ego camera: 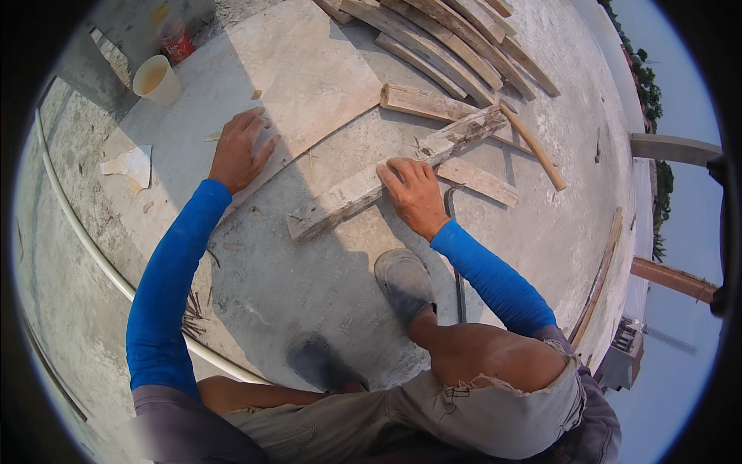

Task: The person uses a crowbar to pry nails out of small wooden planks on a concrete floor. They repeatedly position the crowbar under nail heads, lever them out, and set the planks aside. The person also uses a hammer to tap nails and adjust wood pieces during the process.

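My left hand (240, 152) is over the near edge of a flat pale board (313, 64), fingers apart and holding nothing; I cannot tell whether it touches the board. A rough, chipped length of timber (348, 200) lies slantwise before my feet, its far end over other wood. My right hand (413, 191) grips the timber's near edge around mid-length, fingertips on its upper face. Across the far end lies a wooden tool handle (536, 151), its head not clearly visible. Beside my right wrist, a dark bent metal bar (459, 290) rests on the concrete.
Several timber strips (440, 40) are piled at the top. A short wood piece (478, 181) lies right of the timber. A plastic cup (157, 81) of cloudy liquid and a red container (177, 42) stand upper left. Loose nails (194, 316) lie near a pale pipe (87, 235).
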`<state>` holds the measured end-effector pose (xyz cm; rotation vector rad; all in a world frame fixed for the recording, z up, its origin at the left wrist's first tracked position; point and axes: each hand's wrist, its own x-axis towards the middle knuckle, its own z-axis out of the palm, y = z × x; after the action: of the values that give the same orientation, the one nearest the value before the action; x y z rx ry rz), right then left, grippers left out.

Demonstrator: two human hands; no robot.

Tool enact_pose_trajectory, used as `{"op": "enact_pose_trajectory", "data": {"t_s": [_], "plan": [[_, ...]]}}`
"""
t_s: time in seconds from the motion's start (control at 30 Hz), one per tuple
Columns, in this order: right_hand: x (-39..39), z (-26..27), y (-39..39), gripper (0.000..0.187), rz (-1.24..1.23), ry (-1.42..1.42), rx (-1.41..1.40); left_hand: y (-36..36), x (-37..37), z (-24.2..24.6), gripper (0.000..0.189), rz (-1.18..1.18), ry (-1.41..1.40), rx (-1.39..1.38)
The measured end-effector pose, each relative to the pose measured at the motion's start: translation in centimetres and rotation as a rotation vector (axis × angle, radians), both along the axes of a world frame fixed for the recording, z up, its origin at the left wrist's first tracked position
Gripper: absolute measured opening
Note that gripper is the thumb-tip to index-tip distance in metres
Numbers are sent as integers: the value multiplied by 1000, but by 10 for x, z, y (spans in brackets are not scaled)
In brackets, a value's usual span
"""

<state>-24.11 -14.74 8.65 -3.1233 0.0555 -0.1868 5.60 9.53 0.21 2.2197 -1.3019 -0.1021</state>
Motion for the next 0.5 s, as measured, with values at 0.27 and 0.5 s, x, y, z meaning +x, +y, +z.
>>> {"op": "enact_pose_trajectory", "data": {"t_s": [0.27, 0.5], "plan": [[-149, -2, -6, 52, -513, -123, 179, -11, -66, 46, 50, -124, 186, -66], [-290, -38, 19, 46, -1027, 112, 332, -65, -140, 54, 95, -310, 283, 420]]}}
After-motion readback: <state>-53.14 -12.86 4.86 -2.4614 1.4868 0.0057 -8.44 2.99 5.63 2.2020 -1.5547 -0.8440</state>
